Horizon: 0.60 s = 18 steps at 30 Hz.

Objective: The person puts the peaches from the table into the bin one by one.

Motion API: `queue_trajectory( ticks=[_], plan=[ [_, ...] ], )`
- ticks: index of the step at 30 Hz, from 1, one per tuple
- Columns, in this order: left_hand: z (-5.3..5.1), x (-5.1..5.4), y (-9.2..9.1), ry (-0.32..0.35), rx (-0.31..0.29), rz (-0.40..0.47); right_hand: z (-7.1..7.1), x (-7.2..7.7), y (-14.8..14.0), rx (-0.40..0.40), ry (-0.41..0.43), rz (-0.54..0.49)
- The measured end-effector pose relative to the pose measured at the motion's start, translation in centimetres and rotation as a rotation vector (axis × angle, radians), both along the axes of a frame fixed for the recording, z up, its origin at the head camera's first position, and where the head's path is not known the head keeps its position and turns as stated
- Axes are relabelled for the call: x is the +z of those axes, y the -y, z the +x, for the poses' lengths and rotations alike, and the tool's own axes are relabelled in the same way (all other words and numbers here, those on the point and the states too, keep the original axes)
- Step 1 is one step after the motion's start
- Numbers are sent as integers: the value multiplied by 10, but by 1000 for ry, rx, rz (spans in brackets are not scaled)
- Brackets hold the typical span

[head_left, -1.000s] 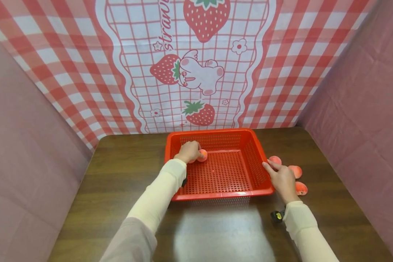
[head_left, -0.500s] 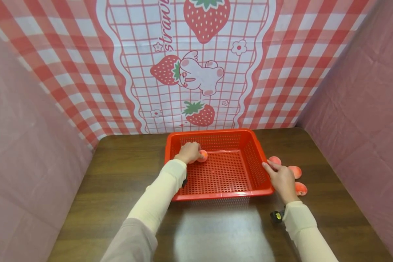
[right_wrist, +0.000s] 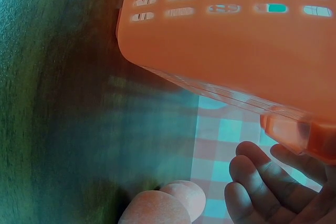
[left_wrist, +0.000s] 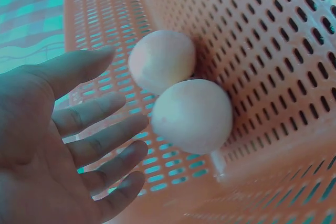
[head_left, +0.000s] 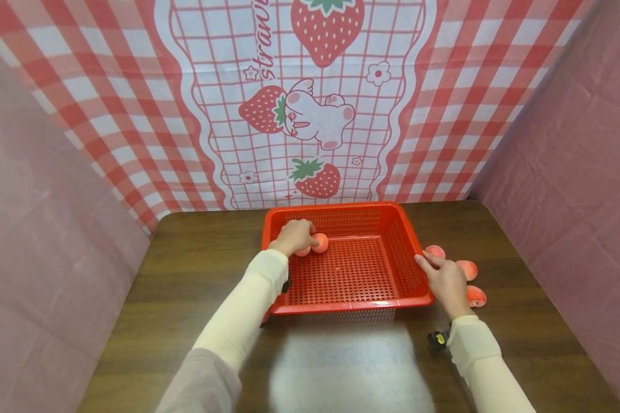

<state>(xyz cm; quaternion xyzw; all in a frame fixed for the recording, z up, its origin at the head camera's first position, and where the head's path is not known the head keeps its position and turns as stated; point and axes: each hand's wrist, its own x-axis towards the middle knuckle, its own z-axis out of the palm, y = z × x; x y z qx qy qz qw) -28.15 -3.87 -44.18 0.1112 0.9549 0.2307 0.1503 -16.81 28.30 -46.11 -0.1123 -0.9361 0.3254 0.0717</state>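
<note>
- We are observing the left hand inside the red basket, at its far left part; its fingers are extending nearly straight and spread, and are gripping nothing.
- We are locating two peaches beside that hand: the first peach is showing mostly clear, while the second peach is lying to its left, largely hidden by the hand.
- In the left wrist view the fingertips are lying just beside one peach; we are unable to tell whether they are touching it. The two peaches are overlapping there, so any contact between them is remaining uncertain.
- We are seeing the right hand pinching the basket's right rim; in its wrist view the grip is running off the right edge, and the remaining fingers are curling loosely.
- Right of the basket, on the brown table, we are counting three peaches: far, middle and near, each being partly covered by the right hand.
- Beyond the table a checked cloth is hanging, its lettering being cut off above.
</note>
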Motion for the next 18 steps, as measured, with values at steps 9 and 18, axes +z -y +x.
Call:
queue_trajectory(
  ticks=[9, 18],
  plan=[
    [3, 16, 10, -33, 10, 6, 1, -1, 0, -1, -11, -3],
    [5, 31, 24, -71, 8, 20, 1, 0, 0, 5, 0, -3]
  ],
)
